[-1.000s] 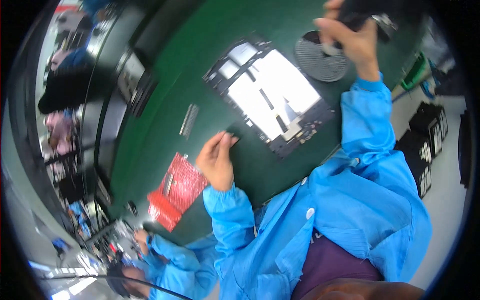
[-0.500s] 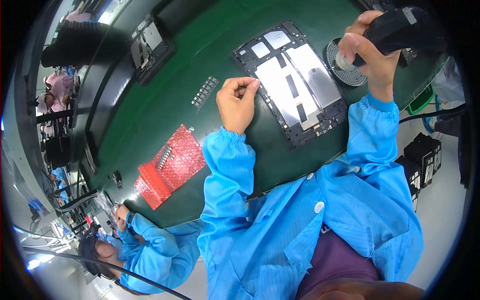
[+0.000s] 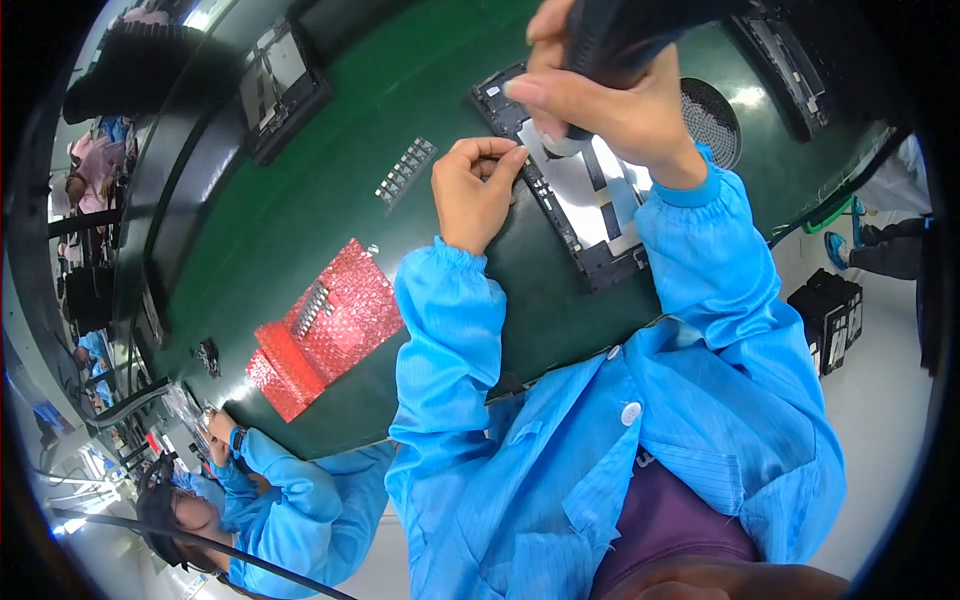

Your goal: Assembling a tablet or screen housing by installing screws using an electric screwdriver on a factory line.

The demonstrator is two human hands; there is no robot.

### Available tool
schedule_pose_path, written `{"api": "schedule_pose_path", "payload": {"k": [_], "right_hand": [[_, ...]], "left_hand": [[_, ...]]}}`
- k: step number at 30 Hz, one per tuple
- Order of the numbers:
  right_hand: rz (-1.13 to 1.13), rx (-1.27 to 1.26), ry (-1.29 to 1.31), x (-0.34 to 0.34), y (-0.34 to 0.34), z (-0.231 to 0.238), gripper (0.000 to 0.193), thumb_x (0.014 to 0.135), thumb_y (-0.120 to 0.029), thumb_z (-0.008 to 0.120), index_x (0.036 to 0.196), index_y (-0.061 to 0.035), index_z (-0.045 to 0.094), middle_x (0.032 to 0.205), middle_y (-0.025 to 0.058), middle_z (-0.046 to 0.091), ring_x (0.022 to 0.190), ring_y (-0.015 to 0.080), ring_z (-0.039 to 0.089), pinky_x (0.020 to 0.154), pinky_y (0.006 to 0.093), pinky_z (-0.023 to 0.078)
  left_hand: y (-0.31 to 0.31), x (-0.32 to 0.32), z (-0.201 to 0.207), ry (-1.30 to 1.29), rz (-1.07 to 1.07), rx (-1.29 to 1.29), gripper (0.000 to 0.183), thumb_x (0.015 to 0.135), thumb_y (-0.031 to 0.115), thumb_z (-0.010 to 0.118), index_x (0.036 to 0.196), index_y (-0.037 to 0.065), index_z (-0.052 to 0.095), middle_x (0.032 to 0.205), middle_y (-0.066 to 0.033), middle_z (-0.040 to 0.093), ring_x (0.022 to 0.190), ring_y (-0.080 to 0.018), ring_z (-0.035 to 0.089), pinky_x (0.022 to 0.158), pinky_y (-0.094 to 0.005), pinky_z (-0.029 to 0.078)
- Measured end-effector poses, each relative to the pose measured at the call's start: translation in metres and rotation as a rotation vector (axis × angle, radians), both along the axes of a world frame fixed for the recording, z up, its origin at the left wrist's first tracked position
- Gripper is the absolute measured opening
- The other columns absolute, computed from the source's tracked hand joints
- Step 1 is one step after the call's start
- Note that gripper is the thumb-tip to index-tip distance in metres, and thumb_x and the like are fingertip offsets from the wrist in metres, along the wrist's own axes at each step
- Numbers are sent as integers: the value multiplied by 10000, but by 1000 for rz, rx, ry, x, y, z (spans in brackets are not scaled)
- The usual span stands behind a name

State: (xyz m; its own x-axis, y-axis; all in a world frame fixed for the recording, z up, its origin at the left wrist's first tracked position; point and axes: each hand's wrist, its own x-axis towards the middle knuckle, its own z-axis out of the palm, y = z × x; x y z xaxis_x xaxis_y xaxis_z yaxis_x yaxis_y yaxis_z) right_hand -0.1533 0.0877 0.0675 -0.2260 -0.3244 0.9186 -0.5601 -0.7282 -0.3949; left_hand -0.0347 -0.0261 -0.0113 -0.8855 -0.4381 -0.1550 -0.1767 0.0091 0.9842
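A flat black device frame with silver plates, like an opened tablet, lies on the green table. My right hand is wrapped round a black electric screwdriver with a pale nose. It hangs over the frame's upper part and hides much of it; the driver's tip is hard to see. At the frame's left edge, my left hand is closed, thumb and forefinger pinched together. Whatever is in that pinch is too small to make out. Right of my right hand sits a round black dish with small pale dots.
A strip of small metal parts lies left of my left hand. Nearer is a red bubble-wrap pouch with another strip on it. More device frames stand at far left and far right. A co-worker sits at lower left.
My right hand has swung left with the screwdriver, from the round dish to above the device frame. My left hand stays pinched at the frame's left edge. The view has shifted slightly.
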Motion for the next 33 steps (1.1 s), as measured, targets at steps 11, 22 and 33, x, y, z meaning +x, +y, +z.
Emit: {"api": "schedule_pose_path", "payload": {"k": [11, 22, 33], "right_hand": [[-38, 518, -681, 28, -12, 0, 315, 701, 3, 753, 922, 15, 530, 650, 22, 569, 576, 51, 518, 508, 214, 396], [-75, 514, -645, 29, -14, -1, 326, 668, -58, 795, 893, 9, 568, 700, 16, 584, 632, 63, 544, 589, 214, 431], [-134, 533, -603, 27, -13, -3, 310, 675, -62, 787, 882, 10, 568, 700, 11, 581, 636, 61, 548, 581, 209, 432]], "left_hand": [[-16, -4, 12, -138, -103, 239, 143, 773, -8, 658, 877, -47, 568, 751, -96, 634, 607, -144, 639, 457, -216, 500], [-19, -11, 7, -147, -116, 134, 125, 762, -45, 640, 866, -52, 571, 745, -102, 637, 608, -146, 641, 471, -224, 506], [-20, -11, 8, -156, -131, 168, 142, 754, -37, 655, 867, -54, 571, 746, -108, 640, 607, -152, 647, 474, -219, 508]]}}
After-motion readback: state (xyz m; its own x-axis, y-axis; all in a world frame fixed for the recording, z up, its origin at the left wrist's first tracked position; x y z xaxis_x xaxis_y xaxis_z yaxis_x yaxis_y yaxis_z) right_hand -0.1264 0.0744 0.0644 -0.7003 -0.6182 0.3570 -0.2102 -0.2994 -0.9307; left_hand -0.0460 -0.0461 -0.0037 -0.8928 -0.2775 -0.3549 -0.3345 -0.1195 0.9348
